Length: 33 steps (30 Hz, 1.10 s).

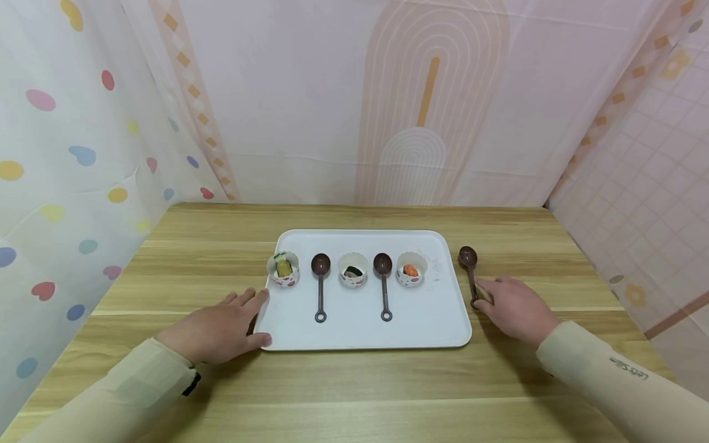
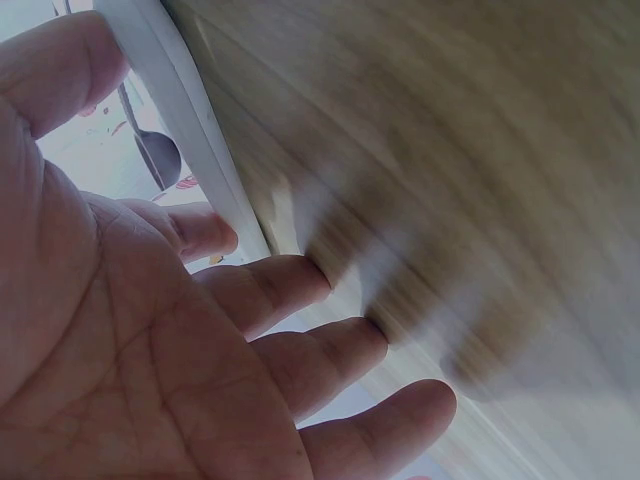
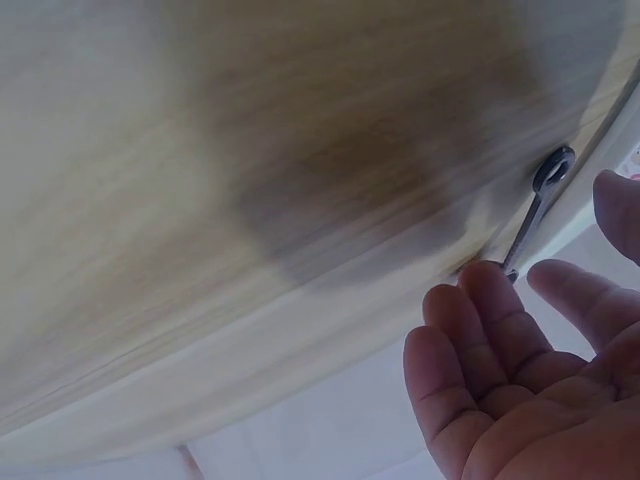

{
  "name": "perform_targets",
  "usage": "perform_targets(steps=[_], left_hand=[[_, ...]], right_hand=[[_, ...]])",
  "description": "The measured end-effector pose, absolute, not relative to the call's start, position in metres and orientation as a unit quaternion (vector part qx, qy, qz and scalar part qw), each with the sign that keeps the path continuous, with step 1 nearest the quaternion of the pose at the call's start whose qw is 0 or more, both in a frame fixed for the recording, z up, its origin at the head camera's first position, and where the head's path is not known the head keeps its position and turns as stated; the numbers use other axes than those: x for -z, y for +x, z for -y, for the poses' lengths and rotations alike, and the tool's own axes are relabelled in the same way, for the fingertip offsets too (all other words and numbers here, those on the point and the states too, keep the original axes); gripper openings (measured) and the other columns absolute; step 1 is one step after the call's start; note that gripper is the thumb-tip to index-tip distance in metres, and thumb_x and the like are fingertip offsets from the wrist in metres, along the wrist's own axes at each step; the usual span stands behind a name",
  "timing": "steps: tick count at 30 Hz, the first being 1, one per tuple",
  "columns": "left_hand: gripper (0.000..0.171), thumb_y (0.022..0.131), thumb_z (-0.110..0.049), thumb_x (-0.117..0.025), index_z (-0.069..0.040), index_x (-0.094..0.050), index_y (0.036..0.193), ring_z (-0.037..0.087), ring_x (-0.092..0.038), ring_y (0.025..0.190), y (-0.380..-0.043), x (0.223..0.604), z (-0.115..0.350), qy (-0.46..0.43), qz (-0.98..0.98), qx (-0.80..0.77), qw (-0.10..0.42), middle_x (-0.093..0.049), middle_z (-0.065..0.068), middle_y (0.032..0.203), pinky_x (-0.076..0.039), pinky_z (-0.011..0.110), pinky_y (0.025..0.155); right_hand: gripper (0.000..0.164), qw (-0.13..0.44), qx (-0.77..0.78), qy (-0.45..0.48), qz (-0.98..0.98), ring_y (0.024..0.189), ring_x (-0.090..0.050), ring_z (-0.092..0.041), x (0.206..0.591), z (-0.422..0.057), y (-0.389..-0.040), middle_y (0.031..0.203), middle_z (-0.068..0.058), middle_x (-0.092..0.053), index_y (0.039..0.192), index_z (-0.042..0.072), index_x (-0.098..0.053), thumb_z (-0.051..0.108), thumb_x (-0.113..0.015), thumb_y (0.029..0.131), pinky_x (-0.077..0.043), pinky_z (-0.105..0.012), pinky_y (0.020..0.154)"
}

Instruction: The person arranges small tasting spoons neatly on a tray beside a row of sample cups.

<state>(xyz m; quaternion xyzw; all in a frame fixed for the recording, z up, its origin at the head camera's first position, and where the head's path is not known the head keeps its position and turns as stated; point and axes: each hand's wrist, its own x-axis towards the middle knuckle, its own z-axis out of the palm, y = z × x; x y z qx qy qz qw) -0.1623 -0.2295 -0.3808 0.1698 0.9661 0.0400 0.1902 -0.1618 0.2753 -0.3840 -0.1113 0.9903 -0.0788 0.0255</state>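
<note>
My left hand rests at the left edge of a white tray, its thumb over the rim and its fingers fairly straight. In the left wrist view that hand has its palm showing and holds nothing. My right hand is beside the handle of a brown measuring spoon that lies on the table right of the tray. From the right wrist, the spoon handle shows between the thumb and fingers of the right hand, which are not closed round it; whether they touch is unclear.
Three patterned paper cups, left, middle and right, stand on the tray, each with small food-like pieces. Two more brown measuring spoons, left and right, lie between them. A wooden table is bordered by patterned curtains.
</note>
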Motion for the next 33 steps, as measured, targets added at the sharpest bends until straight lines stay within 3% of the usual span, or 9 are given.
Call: perform_targets(steps=[8,10,13,15,24,33], left_hand=[[0.098,0.097,-0.066,-0.063,0.000,-0.031,0.163,0.061,-0.036,0.147,-0.1626,0.3791,0.2292,0.171,-0.966,-0.038,0.191,-0.034,0.034,0.164,-0.044,0.071,0.109],[0.099,0.097,-0.066,-0.063,0.000,-0.031,0.163,0.061,-0.036,0.147,-0.1625,0.3783,0.2290,0.171,-0.966,-0.037,0.190,-0.034,0.034,0.164,-0.045,0.071,0.109],[0.099,0.097,-0.065,-0.064,0.000,-0.031,0.163,0.061,-0.036,0.147,-0.1626,0.3782,0.2289,0.170,-0.966,-0.036,0.191,-0.034,0.034,0.164,-0.045,0.070,0.109],[0.099,0.097,-0.066,-0.063,-0.001,-0.031,0.163,0.061,-0.036,0.147,-0.1625,0.3785,0.2288,0.169,-0.966,-0.037,0.192,-0.034,0.034,0.164,-0.045,0.070,0.109],[0.099,0.096,-0.066,-0.063,-0.001,-0.031,0.163,0.060,-0.035,0.148,-0.1621,0.3786,0.2286,0.166,-0.966,-0.038,0.196,-0.034,0.033,0.165,-0.044,0.070,0.110],[0.098,0.096,-0.065,-0.064,0.000,-0.032,0.163,0.060,-0.038,0.147,-0.1624,0.3782,0.2293,0.173,-0.967,-0.030,0.186,-0.036,0.034,0.163,-0.047,0.070,0.108]], right_hand=[[0.049,0.041,0.074,-0.112,-0.990,0.088,-0.065,-0.026,0.3845,-0.2775,-0.1635,0.095,-0.013,-0.069,0.137,-0.003,-0.066,0.027,-0.073,0.099,-0.057,-0.051,0.082],[0.044,0.039,0.073,-0.119,-0.989,0.087,-0.065,-0.025,0.3850,-0.2775,-0.1642,0.090,-0.009,-0.068,0.132,-0.002,-0.068,0.027,-0.074,0.099,-0.057,-0.050,0.081],[0.023,0.039,0.075,-0.126,-0.988,0.079,-0.060,-0.022,0.3854,-0.2761,-0.1653,0.079,-0.004,-0.061,0.106,0.004,-0.071,0.026,-0.073,0.099,-0.054,-0.045,0.073],[0.018,0.042,0.077,-0.127,-0.988,0.077,-0.058,-0.020,0.3850,-0.2752,-0.1658,0.076,-0.002,-0.060,0.098,0.008,-0.069,0.025,-0.074,0.099,-0.052,-0.043,0.071],[0.022,0.049,0.064,-0.135,-0.988,0.070,-0.054,-0.018,0.3849,-0.2730,-0.1674,0.072,0.000,-0.059,0.083,0.013,-0.062,0.023,-0.076,0.098,-0.049,-0.039,0.065],[0.017,0.051,0.072,-0.133,-0.987,0.071,-0.056,-0.017,0.3846,-0.2699,-0.1687,0.075,-0.001,-0.064,0.095,0.005,-0.071,0.021,-0.075,0.098,-0.050,-0.038,0.066]])
